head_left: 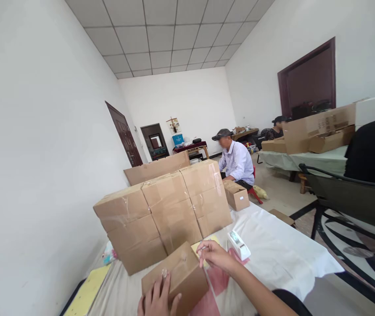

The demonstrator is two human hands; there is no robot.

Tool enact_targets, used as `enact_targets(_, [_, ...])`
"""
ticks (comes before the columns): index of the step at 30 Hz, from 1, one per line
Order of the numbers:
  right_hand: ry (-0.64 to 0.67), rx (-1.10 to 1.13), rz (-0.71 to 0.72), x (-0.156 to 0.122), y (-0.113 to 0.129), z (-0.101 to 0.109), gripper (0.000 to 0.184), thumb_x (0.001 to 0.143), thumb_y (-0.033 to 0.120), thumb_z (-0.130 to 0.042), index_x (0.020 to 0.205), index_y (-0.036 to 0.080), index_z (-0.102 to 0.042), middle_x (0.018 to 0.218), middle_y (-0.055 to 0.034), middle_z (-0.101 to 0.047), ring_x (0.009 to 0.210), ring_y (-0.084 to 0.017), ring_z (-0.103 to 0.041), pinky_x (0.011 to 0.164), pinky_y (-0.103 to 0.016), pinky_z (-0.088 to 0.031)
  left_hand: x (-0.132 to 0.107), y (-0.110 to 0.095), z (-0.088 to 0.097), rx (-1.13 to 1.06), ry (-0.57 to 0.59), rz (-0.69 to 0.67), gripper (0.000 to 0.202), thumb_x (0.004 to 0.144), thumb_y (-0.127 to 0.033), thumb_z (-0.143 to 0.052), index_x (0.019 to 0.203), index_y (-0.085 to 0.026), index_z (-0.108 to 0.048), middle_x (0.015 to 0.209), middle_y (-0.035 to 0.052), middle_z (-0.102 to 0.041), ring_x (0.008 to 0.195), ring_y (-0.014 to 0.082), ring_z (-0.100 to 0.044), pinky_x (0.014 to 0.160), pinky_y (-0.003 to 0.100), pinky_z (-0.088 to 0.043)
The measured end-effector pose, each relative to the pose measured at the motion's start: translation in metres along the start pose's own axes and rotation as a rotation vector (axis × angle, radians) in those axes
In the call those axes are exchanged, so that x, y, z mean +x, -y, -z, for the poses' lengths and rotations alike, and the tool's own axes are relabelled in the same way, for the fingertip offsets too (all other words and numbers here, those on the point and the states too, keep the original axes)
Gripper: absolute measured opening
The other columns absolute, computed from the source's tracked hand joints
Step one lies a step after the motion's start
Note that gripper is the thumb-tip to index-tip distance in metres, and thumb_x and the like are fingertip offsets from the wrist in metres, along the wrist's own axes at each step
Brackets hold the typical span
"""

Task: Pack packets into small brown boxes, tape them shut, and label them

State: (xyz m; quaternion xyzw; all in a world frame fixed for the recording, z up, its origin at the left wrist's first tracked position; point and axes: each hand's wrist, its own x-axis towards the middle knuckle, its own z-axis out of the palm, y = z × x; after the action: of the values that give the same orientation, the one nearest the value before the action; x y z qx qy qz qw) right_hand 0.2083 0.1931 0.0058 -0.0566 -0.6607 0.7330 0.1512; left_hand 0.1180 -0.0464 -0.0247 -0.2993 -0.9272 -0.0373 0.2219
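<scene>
A closed cardboard box [187, 268] sits on the cloth-covered table in front of me, with a bit of clear tape on its top. My left hand [157, 296] lies on the box's near left side, fingers stretched out over the top. Over the box's right end is my right hand [213, 254], its thumb and fingers pinched together. Whatever is between those fingertips is too small to make out. Pink sheets [218, 278] lie under and beside the box. Just right of my right hand stands a white device [239, 245] with a small lit panel.
Taped cardboard boxes [171, 206] stand stacked behind my box. A smaller box [236, 196] is at the table's far right. Yellow sheets [90, 292] lie at left. A seated person [236, 160] works beyond; another is farther right. A chair [355, 188] stands at right.
</scene>
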Motion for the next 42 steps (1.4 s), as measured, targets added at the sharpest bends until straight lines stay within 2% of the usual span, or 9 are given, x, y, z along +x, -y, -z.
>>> enact_targets(5, [-0.021,-0.001,0.032,-0.004,0.007,-0.001,0.037,0.071,0.05,-0.073,0.074,0.02,-0.049,0.059,0.0001,-0.071,0.033,-0.003,-0.023,0.038,-0.023,-0.012,-0.017,-0.018,0.001,0.009,-0.08,-0.019,0.046,0.096,-0.036,-0.053,0.141,-0.031,-0.061,0.142,0.0077,-0.064,0.123,0.0308,-0.061,0.109,0.052,-0.039])
enact_targets(12, [-0.115,0.018,0.091,-0.008,0.039,-0.012,0.04,0.074,0.053,-0.074,0.077,0.02,-0.052,0.063,0.0007,-0.072,0.037,-0.003,-0.025,0.04,-0.022,-0.013,-0.034,-0.042,0.034,-0.024,-0.069,-0.071,0.044,0.1,-0.033,-0.049,0.142,-0.024,-0.061,0.141,0.0104,-0.064,0.124,0.0325,-0.057,0.11,0.054,-0.036])
enact_targets(24, [-0.05,-0.219,-0.066,-0.024,0.039,-0.014,0.027,0.079,0.042,-0.071,0.083,0.017,-0.06,0.065,-0.001,-0.074,0.041,-0.005,-0.033,0.044,-0.02,-0.021,-0.045,-0.045,0.053,-0.074,-0.108,-0.139,0.043,0.099,-0.034,-0.053,0.138,-0.019,-0.064,0.136,0.013,-0.066,0.119,0.0354,-0.056,0.103,0.052,-0.043])
enact_targets(28, [-0.036,-0.282,-0.092,-0.03,0.049,-0.028,0.023,0.083,0.036,-0.067,0.093,0.015,-0.061,0.068,-0.0008,-0.073,0.048,-0.007,-0.043,0.046,-0.019,-0.028,-0.031,-0.038,0.066,-0.085,-0.019,-0.208,0.044,0.097,-0.036,-0.055,0.135,-0.018,-0.065,0.124,0.014,-0.069,0.1,0.0334,-0.059,0.086,0.047,-0.048])
enact_targets(31, [-0.018,-0.332,-0.14,-0.035,0.054,-0.036,0.046,0.087,0.027,-0.063,0.129,0.013,-0.057,0.066,0.0035,-0.07,0.049,-0.007,-0.043,0.047,-0.018,-0.029,-0.012,-0.02,0.069,-0.147,0.077,-0.333,0.045,0.095,-0.04,-0.058,0.134,-0.017,-0.066,0.117,0.0133,-0.07,0.095,0.0318,-0.058,0.081,0.047,-0.048])
enact_targets(33, [0.021,-0.375,-0.169,-0.037,0.055,-0.04,0.069,0.089,0.023,-0.061,0.153,0.015,-0.039,0.065,0.0058,-0.069,0.049,-0.007,-0.043,0.049,-0.018,-0.031,0.001,-0.004,0.065,-0.239,0.117,-0.442,0.047,0.093,-0.045,-0.061,0.132,-0.018,-0.067,0.115,0.012,-0.069,0.1,0.0313,-0.058,0.088,0.048,-0.047])
enact_targets(35, [0.031,-0.4,-0.189,-0.037,0.055,-0.042,0.077,0.093,0.024,-0.06,0.161,0.017,-0.026,0.064,0.0059,-0.068,0.052,-0.008,-0.048,0.052,-0.019,-0.035,0.01,0.014,0.057,-0.378,0.142,-0.542,0.053,0.092,-0.054,-0.062,0.132,-0.02,-0.066,0.122,0.011,-0.066,0.113,0.0315,-0.057,0.103,0.051,-0.043])
enact_targets(39, [-0.043,-0.428,-0.181,-0.03,0.053,-0.051,0.071,0.097,0.035,-0.06,0.16,0.017,-0.032,0.057,0.0064,-0.062,0.053,-0.011,-0.055,0.057,-0.025,-0.044,0.009,0.033,0.038,-0.58,0.13,-0.662,0.076,0.092,-0.067,-0.052,0.147,-0.016,-0.051,0.15,0.0111,-0.055,0.144,0.0334,-0.039,0.124,0.055,-0.02])
enact_targets(42, [-0.102,-0.519,-0.194,-0.021,0.049,-0.06,0.069,0.097,0.036,-0.063,0.158,0.017,-0.037,0.052,0.0078,-0.056,0.05,-0.011,-0.053,0.057,-0.025,-0.045,-0.002,0.024,0.033,-0.62,0.06,-0.563,0.064,0.096,-0.057,-0.047,0.144,-0.015,-0.055,0.151,0.0075,-0.056,0.146,0.0345,-0.038,0.124,0.057,-0.017])
